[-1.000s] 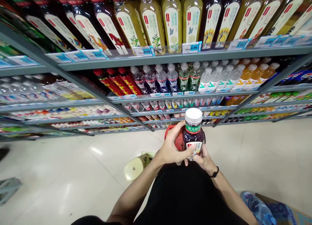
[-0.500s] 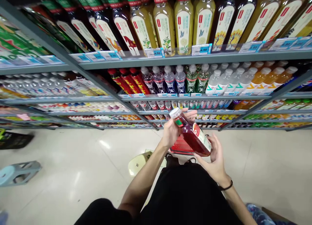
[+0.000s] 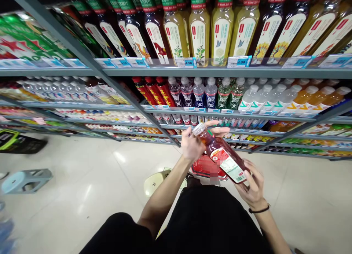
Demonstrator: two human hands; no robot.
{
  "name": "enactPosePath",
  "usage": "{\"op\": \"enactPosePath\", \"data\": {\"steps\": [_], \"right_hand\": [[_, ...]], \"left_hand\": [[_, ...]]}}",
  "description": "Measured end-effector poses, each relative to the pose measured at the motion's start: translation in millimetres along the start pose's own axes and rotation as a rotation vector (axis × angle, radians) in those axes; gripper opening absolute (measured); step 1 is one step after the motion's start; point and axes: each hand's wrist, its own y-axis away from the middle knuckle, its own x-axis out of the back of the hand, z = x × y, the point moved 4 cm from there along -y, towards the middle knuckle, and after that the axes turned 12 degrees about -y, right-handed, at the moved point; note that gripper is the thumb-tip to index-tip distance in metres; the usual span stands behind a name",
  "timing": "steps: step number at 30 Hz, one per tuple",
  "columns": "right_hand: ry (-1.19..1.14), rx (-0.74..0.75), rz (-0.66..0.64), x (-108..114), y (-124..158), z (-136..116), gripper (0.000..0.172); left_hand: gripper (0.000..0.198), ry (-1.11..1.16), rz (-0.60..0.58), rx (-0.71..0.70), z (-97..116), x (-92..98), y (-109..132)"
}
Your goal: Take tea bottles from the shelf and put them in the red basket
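Between my hands, in front of my body, is a bottle of reddish-brown tea [image 3: 227,160] with a clear cap. It is tilted, cap toward the upper left, and a red and white back label faces me. My left hand [image 3: 191,146] grips the neck just below the cap, slightly blurred, with some fingers stretched out behind the bottle. Around the base end, my right hand [image 3: 252,182] has its fingers and thumb closed on the bottle. A dark band circles the right wrist.
Shelves of drinks run across ahead, with tea bottles [image 3: 222,37] on top and sports drinks [image 3: 198,92] below. On the floor are a red shopping basket [image 3: 202,167] at my feet, a cream stool [image 3: 154,182], a blue-grey stool [image 3: 26,181] and a black basket [image 3: 24,142] at left.
The bottle has turned about its length, so its back label now faces me more fully. My right hand has moved slightly right and down with the base. The view has shifted a little.
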Motion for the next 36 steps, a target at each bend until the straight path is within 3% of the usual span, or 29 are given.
{"op": "enactPosePath", "data": {"steps": [4,8,11,15,22,27,32,34,36], "right_hand": [[-0.358,-0.520,0.206,-14,-2,4,0.098],[-0.900,-0.932,0.249,-30,-2,3,0.068],[-1.251,-1.087,0.203,-38,-9,-2,0.048],[-1.554,-1.106,0.077,-45,-25,-14,0.049],[-1.567,-1.124,0.064,-50,-26,-17,0.045],[-1.496,-1.166,0.100,-52,-8,-12,0.048],[-1.207,-1.141,0.128,-50,14,8,0.066],[-1.149,-1.175,0.168,-52,30,23,0.077],[-1.116,-1.289,0.240,-58,57,43,0.074]], "left_hand": [[0.079,-0.013,0.013,-0.088,9,-2.1,-2],[0.079,-0.049,0.044,-0.092,11,0.1,-6],[0.074,-0.202,0.150,-0.139,11,9.3,-9],[0.067,-0.312,0.223,-0.273,16,18.4,-9],[0.064,-0.332,0.250,-0.265,20,20.0,-1],[0.057,-0.365,0.328,-0.237,9,34.2,1],[0.073,-0.539,0.174,-0.183,3,57.0,-1],[0.067,-0.664,0.141,-0.126,2,71.1,1],[0.055,-0.849,0.078,0.024,-8,85.9,4]]}}
